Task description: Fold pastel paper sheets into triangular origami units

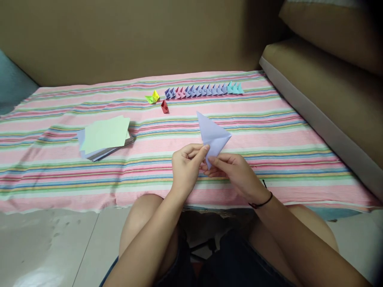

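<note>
A pale lilac sheet of paper, folded into a triangle with a crease across it, is held up above the striped cloth. My left hand pinches its lower left edge between thumb and fingers. Lower down, near the bottom corner, my right hand grips the same paper with the thumb on top. Some of the right fingers are behind the paper. To the left lies a stack of paper sheets, with a light green one on top.
Toward the back, a row of small folded paper pieces runs across the striped cloth. Beside it are a yellow-green folded piece and a red one. Brown cushions border the right side.
</note>
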Demonstrator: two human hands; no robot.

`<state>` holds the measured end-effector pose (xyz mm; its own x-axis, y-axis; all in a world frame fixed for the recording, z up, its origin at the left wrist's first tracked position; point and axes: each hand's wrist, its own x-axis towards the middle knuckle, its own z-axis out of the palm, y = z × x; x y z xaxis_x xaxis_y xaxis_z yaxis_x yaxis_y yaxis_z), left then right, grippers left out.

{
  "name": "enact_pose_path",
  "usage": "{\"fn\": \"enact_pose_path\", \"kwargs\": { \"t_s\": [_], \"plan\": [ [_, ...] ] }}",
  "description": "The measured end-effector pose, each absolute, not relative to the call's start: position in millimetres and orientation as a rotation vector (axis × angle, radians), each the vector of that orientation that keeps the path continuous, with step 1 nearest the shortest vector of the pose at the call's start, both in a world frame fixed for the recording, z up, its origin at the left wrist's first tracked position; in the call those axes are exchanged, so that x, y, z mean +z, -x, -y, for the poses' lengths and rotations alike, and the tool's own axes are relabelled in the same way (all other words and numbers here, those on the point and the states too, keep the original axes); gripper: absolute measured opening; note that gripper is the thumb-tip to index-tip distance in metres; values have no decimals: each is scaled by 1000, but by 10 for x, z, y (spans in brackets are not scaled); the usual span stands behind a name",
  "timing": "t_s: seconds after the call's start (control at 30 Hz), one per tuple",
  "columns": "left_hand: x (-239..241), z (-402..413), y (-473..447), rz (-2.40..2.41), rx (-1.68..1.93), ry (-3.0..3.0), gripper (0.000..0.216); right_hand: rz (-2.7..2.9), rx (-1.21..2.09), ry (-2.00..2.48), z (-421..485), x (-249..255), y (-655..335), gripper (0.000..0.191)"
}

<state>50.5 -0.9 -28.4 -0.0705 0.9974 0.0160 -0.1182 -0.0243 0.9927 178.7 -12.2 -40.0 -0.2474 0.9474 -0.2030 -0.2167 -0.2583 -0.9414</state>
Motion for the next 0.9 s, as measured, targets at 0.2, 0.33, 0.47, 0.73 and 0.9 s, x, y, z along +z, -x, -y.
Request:
{"fn": "enact_pose_path", "kwargs": {
  "t_s": [0.2,0.33,0.47,0.73,0.9],
  "plan": [
    [-307,4,-501,-1185,1381,-1137,18,1075,1581,1089,146,-410,-1752,34],
    [-306,-9,-489,-1211,1407,-1149,19,1083,1642,1071,153,-412,-1739,31],
    [-306,-19,-483,-1211,1416,-1154,20,1112,1585,1067,160,-416,-1721,27],
    [-296,-19,-477,-1220,1416,-1135,20,1052,1616,993,189,-400,-1656,18],
    [-293,-29,-469,-1208,1420,-1157,19,1075,1584,964,174,-426,-1651,16]
  ]
}}
